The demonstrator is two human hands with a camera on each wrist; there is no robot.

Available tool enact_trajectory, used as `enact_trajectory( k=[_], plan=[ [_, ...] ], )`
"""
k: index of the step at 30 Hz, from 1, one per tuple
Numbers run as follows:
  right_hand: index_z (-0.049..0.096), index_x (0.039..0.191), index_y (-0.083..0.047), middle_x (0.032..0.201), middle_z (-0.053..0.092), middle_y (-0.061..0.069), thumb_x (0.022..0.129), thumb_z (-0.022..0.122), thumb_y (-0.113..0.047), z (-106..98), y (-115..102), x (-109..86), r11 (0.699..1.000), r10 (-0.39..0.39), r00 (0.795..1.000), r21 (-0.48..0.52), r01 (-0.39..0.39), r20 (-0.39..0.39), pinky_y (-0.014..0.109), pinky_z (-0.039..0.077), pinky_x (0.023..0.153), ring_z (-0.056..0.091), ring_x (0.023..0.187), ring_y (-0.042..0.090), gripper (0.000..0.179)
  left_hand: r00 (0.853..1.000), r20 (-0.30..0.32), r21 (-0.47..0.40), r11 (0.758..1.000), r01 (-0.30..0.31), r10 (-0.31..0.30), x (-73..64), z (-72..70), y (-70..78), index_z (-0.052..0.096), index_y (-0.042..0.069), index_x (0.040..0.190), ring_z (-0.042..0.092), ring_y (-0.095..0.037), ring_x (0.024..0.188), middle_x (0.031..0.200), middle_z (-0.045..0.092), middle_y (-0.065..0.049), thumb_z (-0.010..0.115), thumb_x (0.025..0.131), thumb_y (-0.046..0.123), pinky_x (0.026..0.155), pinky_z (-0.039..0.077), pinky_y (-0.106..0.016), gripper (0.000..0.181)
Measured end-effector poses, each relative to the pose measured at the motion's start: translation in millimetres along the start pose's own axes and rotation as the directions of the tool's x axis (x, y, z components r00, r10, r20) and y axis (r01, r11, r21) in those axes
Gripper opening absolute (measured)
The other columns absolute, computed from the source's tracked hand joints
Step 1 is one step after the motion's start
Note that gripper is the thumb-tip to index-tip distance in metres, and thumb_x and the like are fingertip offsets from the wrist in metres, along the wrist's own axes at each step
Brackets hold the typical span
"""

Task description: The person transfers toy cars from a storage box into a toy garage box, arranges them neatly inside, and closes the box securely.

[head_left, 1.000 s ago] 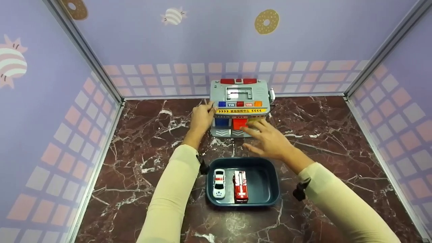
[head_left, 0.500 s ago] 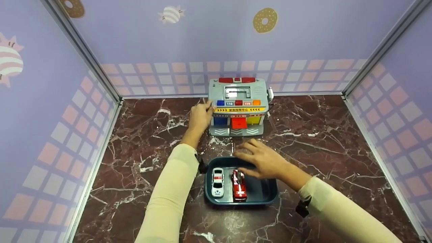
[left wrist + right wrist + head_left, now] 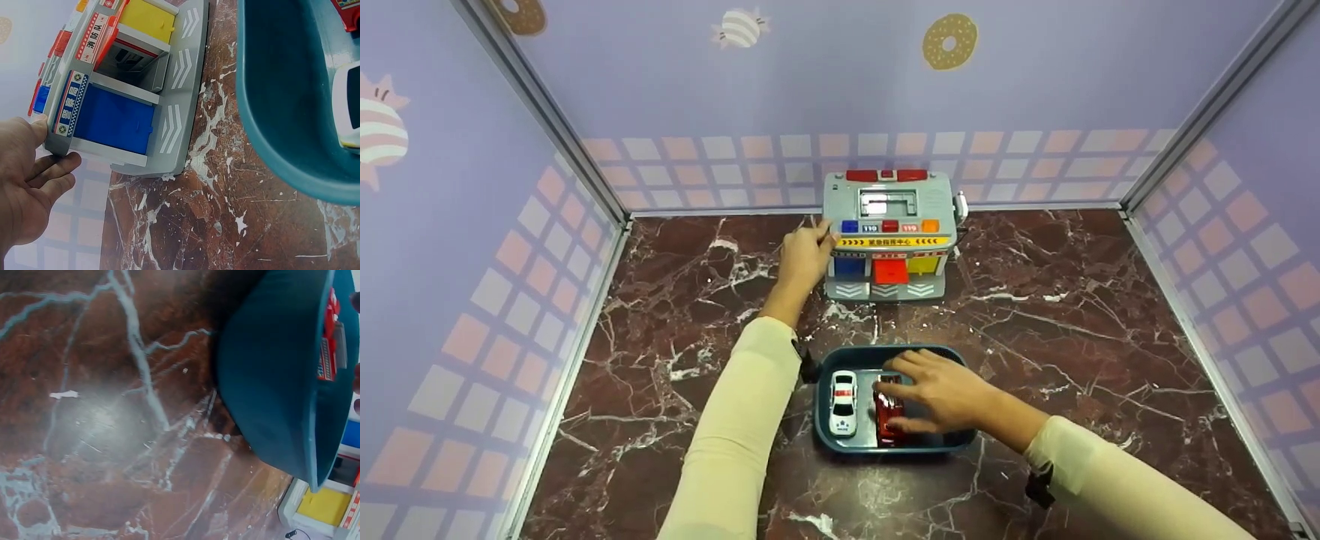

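Note:
My left hand [image 3: 804,259] holds the left front corner of a grey toy rescue station [image 3: 887,217]. In the left wrist view the thumb lies on top of its roof edge and the fingers [image 3: 56,169] are beneath. The station's middle red door [image 3: 891,271] is swung up, while the blue door [image 3: 115,121] and the yellow door [image 3: 922,265] are down. Over the dark teal tray [image 3: 840,447] my right hand [image 3: 941,390] reaches down, fingers spread above a red toy fire truck [image 3: 889,412]. Beside the truck lies a white toy police car [image 3: 844,403].
A brown marbled tabletop [image 3: 697,442] lies under everything. Purple printed panels [image 3: 840,90] enclose the back and both sides. The station stands close to the back panel, with the tray in front of it.
My right hand has moved from the station's front back toward me and down over the fire truck in the tray. The left hand keeps its hold on the station's corner.

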State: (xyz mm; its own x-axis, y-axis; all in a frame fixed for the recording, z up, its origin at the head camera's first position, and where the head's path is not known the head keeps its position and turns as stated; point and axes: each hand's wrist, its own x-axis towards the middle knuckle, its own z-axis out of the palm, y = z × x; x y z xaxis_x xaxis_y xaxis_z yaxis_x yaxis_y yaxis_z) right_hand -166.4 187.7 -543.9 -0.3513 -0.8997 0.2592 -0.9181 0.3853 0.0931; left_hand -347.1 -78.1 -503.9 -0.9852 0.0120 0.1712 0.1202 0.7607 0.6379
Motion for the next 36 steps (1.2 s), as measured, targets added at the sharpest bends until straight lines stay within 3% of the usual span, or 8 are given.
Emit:
enact_trajectory(
  k=[7,15,21,28,36],
  plan=[
    [0.076,0.139,-0.023,0.133,0.071,0.01,0.096,0.073,-0.07,6,-8,-4.4,0.999,-0.021,1.0,-0.026,0.021,0.0,0.041,0.061,0.097,0.07,0.115,0.026,0.064,1.0,-0.009,-0.01,1.0,-0.009,0.009,-0.6,-0.1,-0.2,0.075,0.017,0.144,0.071,-0.044,0.134,0.139,0.077,-0.015,0.07,0.11,0.034,0.114,0.057,-0.054,0.039],
    [0.075,0.142,-0.025,0.141,0.068,0.011,0.088,0.078,-0.076,10,-10,-6.5,0.999,0.012,0.998,-0.053,-0.01,0.055,0.043,0.061,0.1,0.07,0.116,0.027,0.074,1.0,-0.008,-0.028,1.0,-0.005,0.004,0.7,0.0,0.6,0.074,0.016,0.144,0.07,-0.043,0.136,0.141,0.076,-0.015,0.071,0.109,0.033,0.116,0.055,-0.054,0.039],
    [0.073,0.143,-0.024,0.141,0.066,0.013,0.089,0.079,-0.073,12,-10,-5.5,0.999,0.04,0.996,0.005,-0.04,0.074,0.045,0.061,0.104,0.069,0.12,0.029,0.073,1.0,-0.004,-0.029,1.0,0.008,-0.008,-0.1,0.5,-0.7,0.075,0.018,0.144,0.07,-0.043,0.136,0.142,0.075,-0.016,0.071,0.11,0.034,0.115,0.056,-0.055,0.038],
    [0.073,0.14,-0.02,0.141,0.064,0.015,0.087,0.086,-0.062,16,-8,-7.9,0.994,0.046,0.998,0.103,-0.049,0.032,0.044,0.061,0.107,0.067,0.123,0.031,0.069,1.0,-0.001,-0.036,0.999,0.022,-0.022,-1.8,0.8,-0.8,0.075,0.019,0.144,0.07,-0.042,0.136,0.143,0.074,-0.014,0.071,0.109,0.034,0.114,0.056,-0.054,0.038],
    [0.071,0.138,-0.017,0.141,0.062,0.015,0.087,0.089,-0.055,13,-5,-8.2,0.982,0.063,0.998,0.178,-0.062,0.0,0.044,0.061,0.107,0.063,0.124,0.029,0.065,1.0,-0.018,-0.023,1.0,-0.004,0.004,-1.7,0.0,-0.3,0.076,0.017,0.143,0.072,-0.043,0.133,0.138,0.077,-0.017,0.072,0.109,0.032,0.112,0.058,-0.055,0.037]
  ],
)
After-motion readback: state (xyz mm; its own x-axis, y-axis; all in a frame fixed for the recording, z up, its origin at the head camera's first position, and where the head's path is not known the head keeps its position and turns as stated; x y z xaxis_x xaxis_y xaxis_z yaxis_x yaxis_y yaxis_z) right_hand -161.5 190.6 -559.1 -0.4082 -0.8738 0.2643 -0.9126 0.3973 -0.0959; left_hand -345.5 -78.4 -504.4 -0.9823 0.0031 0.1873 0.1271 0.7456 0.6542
